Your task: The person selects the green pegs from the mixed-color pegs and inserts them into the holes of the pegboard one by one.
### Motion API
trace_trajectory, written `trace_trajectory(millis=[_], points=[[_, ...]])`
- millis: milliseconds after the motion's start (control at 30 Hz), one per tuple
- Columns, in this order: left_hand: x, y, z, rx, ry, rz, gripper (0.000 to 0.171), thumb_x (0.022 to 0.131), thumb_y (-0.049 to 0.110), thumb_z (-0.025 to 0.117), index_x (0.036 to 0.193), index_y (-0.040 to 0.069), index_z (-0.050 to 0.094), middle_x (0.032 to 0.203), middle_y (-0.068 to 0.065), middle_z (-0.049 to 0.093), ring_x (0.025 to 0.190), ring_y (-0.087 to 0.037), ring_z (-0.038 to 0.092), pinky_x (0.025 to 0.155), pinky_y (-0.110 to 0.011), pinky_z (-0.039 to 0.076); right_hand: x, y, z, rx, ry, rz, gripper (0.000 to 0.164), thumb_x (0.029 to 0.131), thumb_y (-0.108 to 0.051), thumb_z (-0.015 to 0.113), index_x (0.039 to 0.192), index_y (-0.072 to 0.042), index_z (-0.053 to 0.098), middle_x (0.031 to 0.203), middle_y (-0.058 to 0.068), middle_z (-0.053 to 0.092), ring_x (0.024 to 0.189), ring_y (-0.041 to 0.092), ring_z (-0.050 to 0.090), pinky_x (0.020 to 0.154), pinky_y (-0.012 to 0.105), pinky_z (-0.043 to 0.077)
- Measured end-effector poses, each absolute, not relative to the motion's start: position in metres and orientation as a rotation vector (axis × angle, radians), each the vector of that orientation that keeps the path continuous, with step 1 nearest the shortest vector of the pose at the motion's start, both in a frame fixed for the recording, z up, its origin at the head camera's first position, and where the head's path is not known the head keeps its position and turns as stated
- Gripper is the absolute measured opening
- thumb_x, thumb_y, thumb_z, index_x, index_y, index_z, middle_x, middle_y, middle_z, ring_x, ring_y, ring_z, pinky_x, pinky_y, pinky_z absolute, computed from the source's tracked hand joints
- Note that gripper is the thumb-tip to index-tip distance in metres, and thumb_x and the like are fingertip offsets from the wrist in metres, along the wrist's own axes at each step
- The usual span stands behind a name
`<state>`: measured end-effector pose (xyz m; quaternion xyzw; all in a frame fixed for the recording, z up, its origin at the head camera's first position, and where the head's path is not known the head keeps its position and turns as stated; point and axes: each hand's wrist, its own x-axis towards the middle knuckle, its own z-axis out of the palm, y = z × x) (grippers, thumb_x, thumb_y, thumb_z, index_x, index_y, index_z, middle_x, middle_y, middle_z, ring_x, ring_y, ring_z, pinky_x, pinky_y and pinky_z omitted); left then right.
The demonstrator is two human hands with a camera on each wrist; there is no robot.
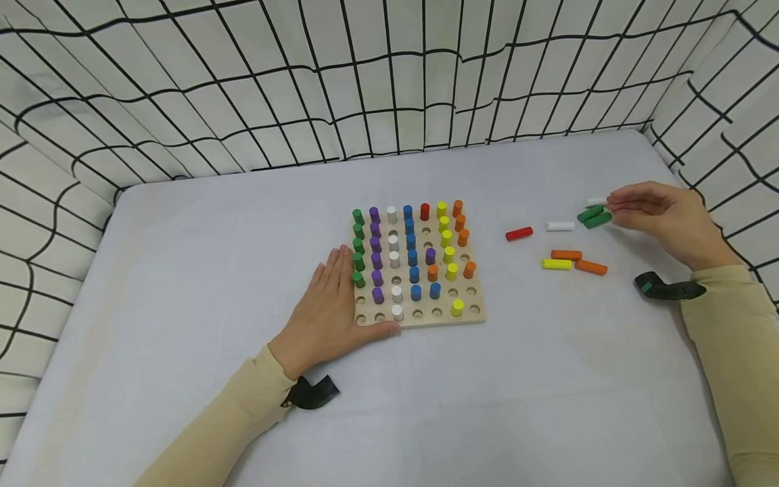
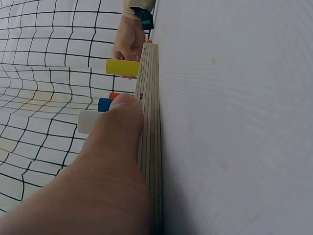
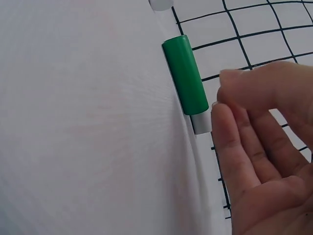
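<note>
A wooden pegboard [image 1: 426, 319] stands on the white table, filled with colored peg columns. My left hand [image 1: 325, 321] lies against its left side, fingers straight, thumb [image 2: 120, 127] along the near edge. At the right, my right hand [image 1: 669, 216] hovers with thumb and fingertips close together beside two green pegs [image 1: 595, 218] and a white peg [image 1: 596, 201]. In the right wrist view a green peg [image 3: 186, 76] lies just off the fingertips, the white peg [image 3: 201, 123] partly behind it. No peg shows between thumb and forefinger.
Loose between board and right hand lie a red peg [image 1: 519, 234], another white peg [image 1: 560, 226], a yellow peg [image 1: 556, 264] and two orange pegs [image 1: 591, 268]. Several board holes [image 1: 417, 314] hold no peg. Black wire grid [image 1: 389, 81] borders the table's back and sides.
</note>
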<state>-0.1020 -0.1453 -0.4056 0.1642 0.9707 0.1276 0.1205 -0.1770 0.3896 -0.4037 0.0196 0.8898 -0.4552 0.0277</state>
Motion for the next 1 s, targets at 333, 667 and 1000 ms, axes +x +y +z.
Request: trace_trajectory(millis=[333,667,1000], points=[[-0.102,-0.145,-0.407,0.471,2.827,0.377,0.14,0.078,0.092,0.055,0.165,0.0,-0.004,0.176,-0.019,-0.002,0.165,-0.035,-0.001,0.134,-0.055,0.008,-0.176,0.396,-0.413,0.052,2.733,-1.356,0.045,0.092,-0.021,0.08,0.133,-0.01,0.065,0.106,-0.027,0.071,0.096,-0.013,0.067,0.08,0.0,0.049],[-0.102,-0.145,-0.406,0.473,2.828,0.372,0.14,0.078,0.092,0.055,0.165,0.0,-0.005,0.176,-0.019,-0.002,0.165,-0.035,0.0,0.134,-0.055,0.009,-0.18,0.396,-0.419,0.036,2.749,-1.216,0.048,0.091,-0.021,0.081,0.135,-0.01,0.064,0.11,-0.029,0.065,0.097,-0.015,0.064,0.081,0.0,0.05],[-0.104,-0.145,-0.406,0.472,2.828,0.367,0.141,0.077,0.092,0.056,0.165,0.0,-0.005,0.176,-0.02,-0.001,0.165,-0.036,0.0,0.134,-0.055,0.008,-0.181,0.398,-0.419,0.023,2.765,-1.136,0.047,0.092,-0.029,0.08,0.134,-0.012,0.066,0.111,-0.03,0.064,0.097,-0.016,0.062,0.08,-0.001,0.047]])
